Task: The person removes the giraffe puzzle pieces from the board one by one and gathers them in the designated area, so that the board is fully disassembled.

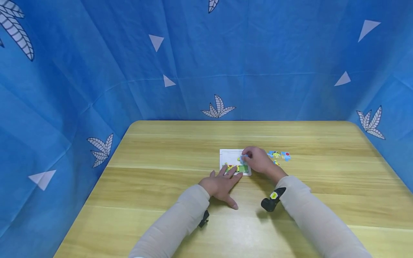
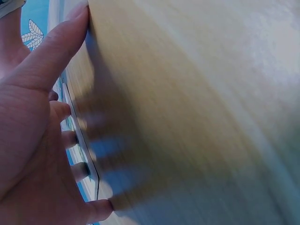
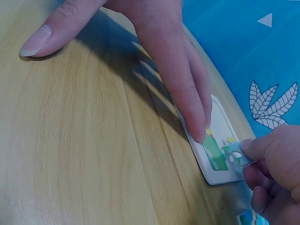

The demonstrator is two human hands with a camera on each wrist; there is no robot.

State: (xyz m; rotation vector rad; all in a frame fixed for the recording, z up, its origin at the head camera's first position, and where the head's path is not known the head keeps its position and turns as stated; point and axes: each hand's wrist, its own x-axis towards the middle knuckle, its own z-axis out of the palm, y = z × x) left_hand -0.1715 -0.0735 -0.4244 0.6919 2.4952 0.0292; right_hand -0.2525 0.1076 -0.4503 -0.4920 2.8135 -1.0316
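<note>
A white puzzle tray lies on the table with a row of joined green, yellow and red pieces along its near side. My left hand spreads its straight fingers over the near edge of the tray, fingertips at the placed row and thumb out over the wood. Between thumb and fingers, my right hand pinches a light-blue and green puzzle piece at the right side of the tray, tilted close over the row. Much of that piece is covered by the fingers in the head view.
To the right of the tray are loose puzzle pieces, blue with yellow and red, partly behind the right hand. The wooden table ends at a blue patterned curtain at the back and sides. Each wrist carries a small black camera.
</note>
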